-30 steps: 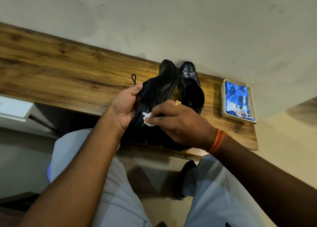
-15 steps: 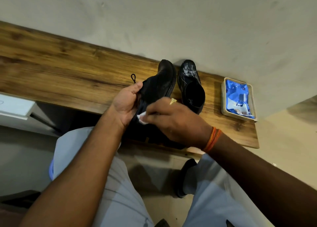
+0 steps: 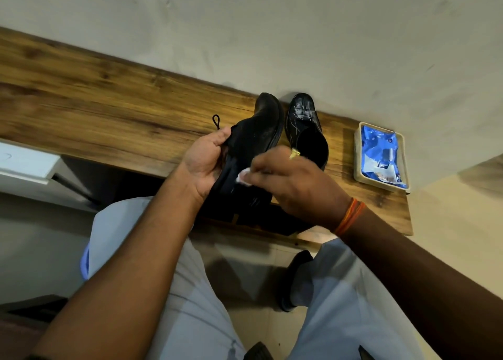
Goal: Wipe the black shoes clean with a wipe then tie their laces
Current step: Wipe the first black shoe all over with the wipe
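Observation:
Two black shoes are on the wooden shelf (image 3: 109,109). The left shoe (image 3: 255,136) is tipped on its side, toe toward the wall, and my left hand (image 3: 204,163) grips its upper by the opening. A black lace loop (image 3: 216,121) sticks out above my thumb. My right hand (image 3: 296,182) pinches a small white wipe (image 3: 242,175) and presses it against the shoe's side near the heel. The right shoe (image 3: 306,130) stands upright beside it, wet streaks on its toe.
A beige tray (image 3: 358,152) with a blue pack of wipes (image 3: 382,155) sits at the shelf's right end. The wall runs right behind the shoes. A white box (image 3: 27,163) lies under the shelf at left. My legs and a foot are below.
My right hand with the wipe has slid a little back and forth along the side of the held shoe. My left hand keeps its grip on it.

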